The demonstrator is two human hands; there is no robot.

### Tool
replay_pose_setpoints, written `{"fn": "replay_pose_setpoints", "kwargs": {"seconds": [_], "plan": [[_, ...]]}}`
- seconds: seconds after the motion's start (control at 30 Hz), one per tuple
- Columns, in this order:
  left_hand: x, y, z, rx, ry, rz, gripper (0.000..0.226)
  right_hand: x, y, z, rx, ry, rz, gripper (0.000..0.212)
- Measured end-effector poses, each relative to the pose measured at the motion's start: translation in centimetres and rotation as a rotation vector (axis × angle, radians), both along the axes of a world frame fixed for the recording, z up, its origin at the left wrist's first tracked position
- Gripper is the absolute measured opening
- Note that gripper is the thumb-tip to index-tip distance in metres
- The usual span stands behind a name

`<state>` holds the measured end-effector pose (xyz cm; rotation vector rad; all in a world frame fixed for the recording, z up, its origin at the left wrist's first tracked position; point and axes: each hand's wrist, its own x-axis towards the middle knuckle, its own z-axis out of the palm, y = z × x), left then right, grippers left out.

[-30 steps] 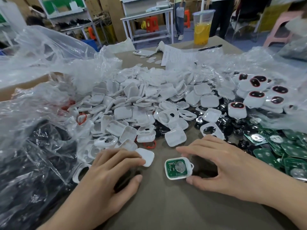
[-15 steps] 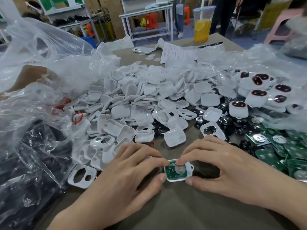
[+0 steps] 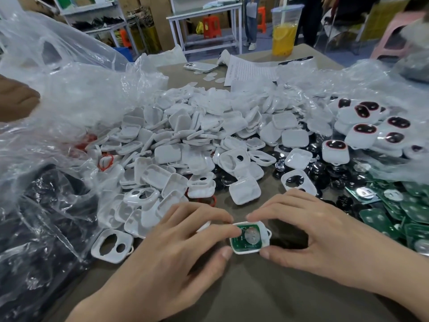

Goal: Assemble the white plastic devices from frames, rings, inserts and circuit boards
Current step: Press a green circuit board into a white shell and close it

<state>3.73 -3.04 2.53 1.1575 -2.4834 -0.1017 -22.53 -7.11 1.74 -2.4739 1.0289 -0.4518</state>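
A white plastic device (image 3: pixel 249 238) with a green circuit board and a round silver cell inside lies on the brown table (image 3: pixel 255 293), near the front. My left hand (image 3: pixel 176 249) grips its left side with thumb and fingertips. My right hand (image 3: pixel 311 231) holds its right side, thumb below and fingers on the top edge. A big heap of white shells and frames (image 3: pixel 185 140) fills the middle. Green circuit boards (image 3: pixel 394 212) lie at the right, black inserts (image 3: pixel 318 168) beside them. One white frame (image 3: pixel 112 246) with two holes lies left of my left hand.
Finished white devices (image 3: pixel 362 133) with dark red-rimmed windows sit at the right on clear plastic. Crumpled plastic bags (image 3: pixel 58 101) crowd the left side. A phone (image 3: pixel 200 66), a printed sheet (image 3: pixel 250 72) and a cup of yellow drink (image 3: pixel 284 31) stand at the far edge.
My left hand moved right from the heap's edge to the device and took hold of its left side. My right hand stayed on the device, which now tilts slightly.
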Motion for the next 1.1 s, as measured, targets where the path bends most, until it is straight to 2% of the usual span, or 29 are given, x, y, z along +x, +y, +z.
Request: {"fn": "replay_pose_setpoints", "kwargs": {"seconds": [0.2, 0.67, 1.1], "plan": [[-1.1, -0.7, -0.3, -0.038, -0.046, -0.126, 0.027, -0.1, 0.0, 0.0, 0.021, 0.011, -0.027, 0.063], [-1.2, -1.0, -0.7, -0.103, -0.106, -0.143, 0.027, 0.1, 0.1, 0.2, 0.014, 0.009, -0.023, 0.060], [-0.8, -0.8, -0.6, -0.085, -0.066, -0.129, 0.029, -0.1, -0.1, -0.1, 0.017, -0.014, -0.029, 0.062]]}}
